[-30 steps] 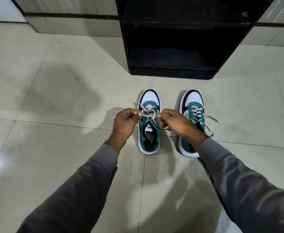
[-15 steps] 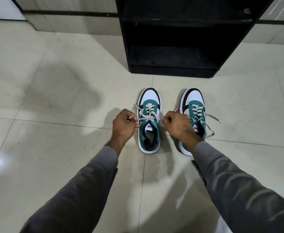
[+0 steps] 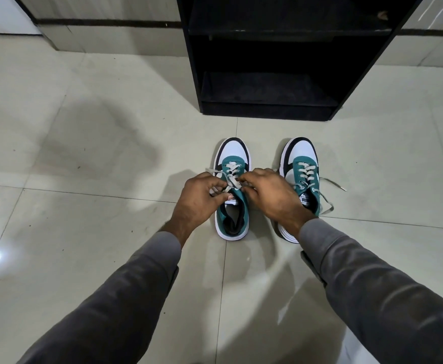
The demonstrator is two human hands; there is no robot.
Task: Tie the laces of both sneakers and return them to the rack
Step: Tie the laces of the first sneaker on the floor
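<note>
Left sneaker [image 3: 232, 190] stands on the floor [image 3: 84, 206], toe toward the rack [image 3: 267, 74]; both hands [image 3: 202, 199] [image 3: 273, 195] meet over its tongue, fingers pinching the laces [image 3: 232, 183] crosswise to its long axis

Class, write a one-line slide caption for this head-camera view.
Both hands, left hand and right hand, work the laces on the left sneaker; the right sneaker waits untied before the rack.
</note>
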